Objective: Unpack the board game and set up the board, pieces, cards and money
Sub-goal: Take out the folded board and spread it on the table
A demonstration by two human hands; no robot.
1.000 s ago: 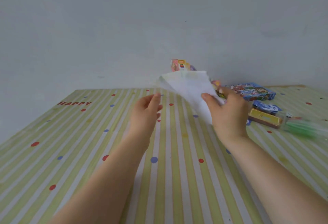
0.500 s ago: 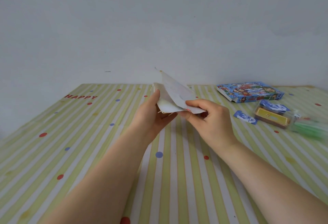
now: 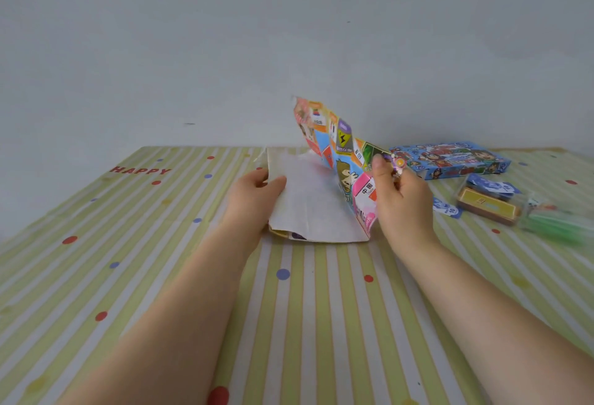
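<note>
While the left hand (image 3: 257, 194) presses the folded board (image 3: 308, 205) flat on the striped surface (image 3: 160, 276), thumb curled over its white edge, the right hand (image 3: 401, 199) pinches the raised colourful flap. The game box (image 3: 450, 160) lies just beyond the right hand.

Folded board (image 3: 313, 202) half-open btwn left hand (image 3: 254, 199) & right hand (image 3: 400, 199)

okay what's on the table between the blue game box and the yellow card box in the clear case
In the head view, between the blue cartoon-printed game box and the yellow card box, loose blue-and-white paper money notes lie overlapping the card box's far edge.
</note>
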